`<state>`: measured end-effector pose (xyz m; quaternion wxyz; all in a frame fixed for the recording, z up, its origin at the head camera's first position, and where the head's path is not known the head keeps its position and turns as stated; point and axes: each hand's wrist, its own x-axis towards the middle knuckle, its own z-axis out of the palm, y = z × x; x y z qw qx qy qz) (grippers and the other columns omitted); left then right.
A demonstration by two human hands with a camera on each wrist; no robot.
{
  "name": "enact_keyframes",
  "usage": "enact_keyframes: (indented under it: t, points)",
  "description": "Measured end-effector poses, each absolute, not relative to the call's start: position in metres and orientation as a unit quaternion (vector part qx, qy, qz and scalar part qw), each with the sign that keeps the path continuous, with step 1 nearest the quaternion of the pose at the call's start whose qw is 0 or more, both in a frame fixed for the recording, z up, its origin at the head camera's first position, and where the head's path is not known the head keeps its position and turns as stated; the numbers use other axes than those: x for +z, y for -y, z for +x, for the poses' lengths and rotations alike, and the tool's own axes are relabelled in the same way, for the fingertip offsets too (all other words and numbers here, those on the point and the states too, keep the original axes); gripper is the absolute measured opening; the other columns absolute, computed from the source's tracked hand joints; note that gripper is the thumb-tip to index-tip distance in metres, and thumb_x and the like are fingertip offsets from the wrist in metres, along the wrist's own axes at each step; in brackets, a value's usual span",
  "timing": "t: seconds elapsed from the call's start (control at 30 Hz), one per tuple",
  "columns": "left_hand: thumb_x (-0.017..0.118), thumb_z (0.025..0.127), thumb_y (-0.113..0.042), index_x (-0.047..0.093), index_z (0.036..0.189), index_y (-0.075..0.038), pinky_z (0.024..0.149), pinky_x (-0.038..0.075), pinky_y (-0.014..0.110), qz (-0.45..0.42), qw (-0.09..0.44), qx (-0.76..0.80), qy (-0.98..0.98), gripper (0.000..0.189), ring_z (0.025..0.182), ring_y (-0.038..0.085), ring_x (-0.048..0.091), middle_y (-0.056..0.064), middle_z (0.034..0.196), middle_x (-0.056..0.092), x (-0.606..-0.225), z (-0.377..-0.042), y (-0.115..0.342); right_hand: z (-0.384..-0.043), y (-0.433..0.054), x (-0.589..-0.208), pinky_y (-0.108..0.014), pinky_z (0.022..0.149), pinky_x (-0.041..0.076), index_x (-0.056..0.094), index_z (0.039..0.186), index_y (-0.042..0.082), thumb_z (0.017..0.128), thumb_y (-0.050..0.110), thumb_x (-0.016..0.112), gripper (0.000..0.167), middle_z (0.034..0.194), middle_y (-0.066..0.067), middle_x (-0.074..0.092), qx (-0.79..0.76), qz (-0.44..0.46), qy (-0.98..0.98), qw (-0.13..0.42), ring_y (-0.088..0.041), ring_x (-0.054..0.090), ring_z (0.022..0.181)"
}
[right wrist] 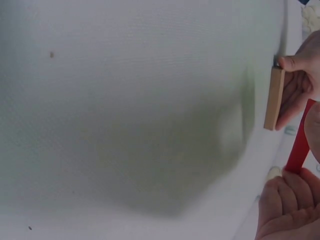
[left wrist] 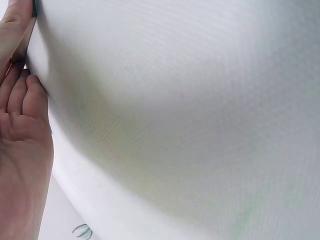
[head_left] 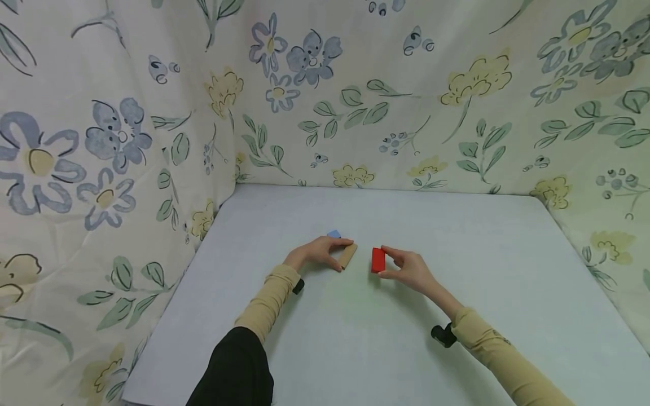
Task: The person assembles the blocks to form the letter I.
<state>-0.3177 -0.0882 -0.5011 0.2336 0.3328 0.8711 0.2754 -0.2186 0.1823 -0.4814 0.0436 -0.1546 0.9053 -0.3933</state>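
Note:
Near the middle of the white table, my left hand (head_left: 319, 251) pinches a natural wood-coloured block (head_left: 348, 256) between thumb and fingers. In the right wrist view, this wooden block (right wrist: 273, 99) shows its long narrow side. To its right, my right hand (head_left: 412, 269) pinches a red rectangular block (head_left: 378, 260) by its two ends. A gap separates the two blocks in the head view. Just beyond the left hand lies a blue block (head_left: 334, 233), partly hidden by the fingers. The left wrist view shows mostly table, with the left hand (left wrist: 22, 115) at its edge.
Around the work spreads the white tabletop (head_left: 325, 349). A flower-patterned curtain (head_left: 355, 129) hangs along the table's back and both sides. Small black devices are worn at the left wrist (head_left: 298, 286) and the right wrist (head_left: 444, 335).

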Motion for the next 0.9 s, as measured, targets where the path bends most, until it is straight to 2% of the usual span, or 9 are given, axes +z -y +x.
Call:
enact_keyframes:
  t: [0.9]
  points:
    - [0.08,0.076,-0.027,0.041,0.145,-0.023,0.115,0.028,0.035,0.327,0.232,0.271,-0.875,0.08,0.139,0.015,0.035,-0.002,0.151,0.039,-0.502,-0.317,0.089,-0.215,-0.178,-0.503,-0.046,0.092,0.051,0.053,0.134,0.004,0.075,0.029,0.08,0.069,0.133,-0.02,0.055,-0.373,-0.15,-0.914,0.056,-0.035,0.059,0.115]
